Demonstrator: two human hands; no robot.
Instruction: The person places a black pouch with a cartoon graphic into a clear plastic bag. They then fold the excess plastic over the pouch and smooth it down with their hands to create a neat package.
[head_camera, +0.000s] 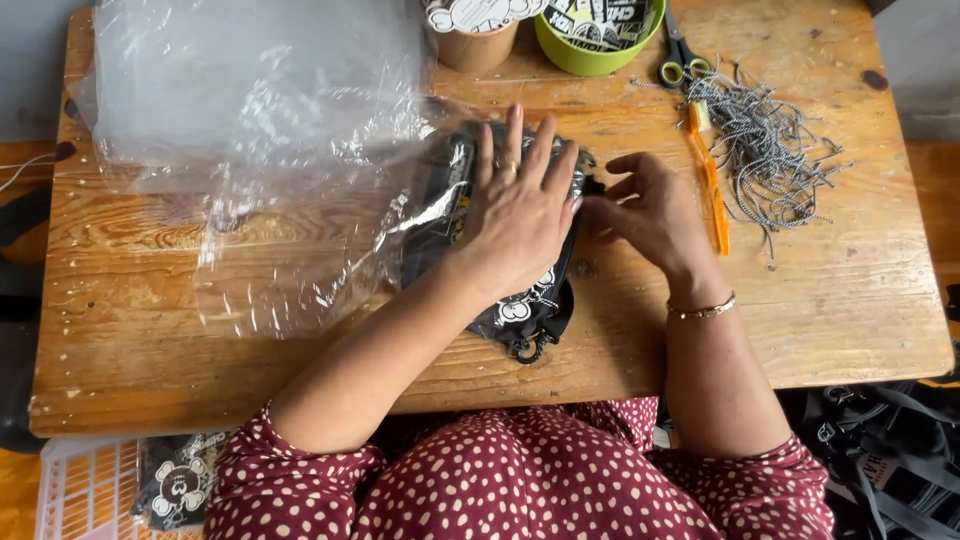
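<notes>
A black fabric pouch with white cartoon prints (527, 305) lies in the middle of the wooden table (840, 300), partly inside a clear plastic bag (270, 150). My left hand (520, 205) presses flat on top of the pouch, fingers spread, a ring on one finger. My right hand (650, 210) pinches the pouch's right edge, fingers curled. A bracelet sits on that wrist.
An orange-handled tool (710, 185) and a pile of grey-and-white cords (770, 150) lie at the right. Scissors (682, 60), a green bowl (597, 55) and a brown paper cup (475, 45) stand at the back. A white basket with pouches (90, 485) sits lower left. Black straps (880, 440) lie lower right.
</notes>
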